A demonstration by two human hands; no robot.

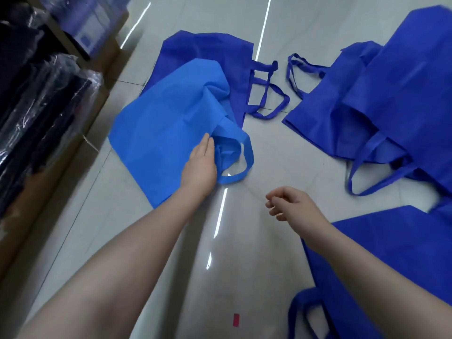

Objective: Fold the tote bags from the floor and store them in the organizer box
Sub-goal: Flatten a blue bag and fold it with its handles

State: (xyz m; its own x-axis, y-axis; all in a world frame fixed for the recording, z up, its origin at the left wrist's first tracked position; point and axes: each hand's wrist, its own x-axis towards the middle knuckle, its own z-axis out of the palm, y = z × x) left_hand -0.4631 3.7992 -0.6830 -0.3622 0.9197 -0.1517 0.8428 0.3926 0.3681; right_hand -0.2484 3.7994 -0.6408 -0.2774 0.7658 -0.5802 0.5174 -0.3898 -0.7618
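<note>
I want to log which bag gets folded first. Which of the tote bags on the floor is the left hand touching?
The light blue tote bag, the only paler one; the left hand rests at its handles. The others are all dark blue.

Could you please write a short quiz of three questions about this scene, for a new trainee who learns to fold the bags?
1. True or false: the left hand rests on the light blue tote bag.
2. What does the right hand hold?
A. a bag handle
B. nothing
C. a box
3. Fill in: the light blue bag lies partly on top of a ____ blue tote bag.

Key:
1. True. Its fingers lie straight on the fabric, beside the handles.
2. B. It hangs over the tiled floor, fingers loosely curled.
3. Dark.
</note>
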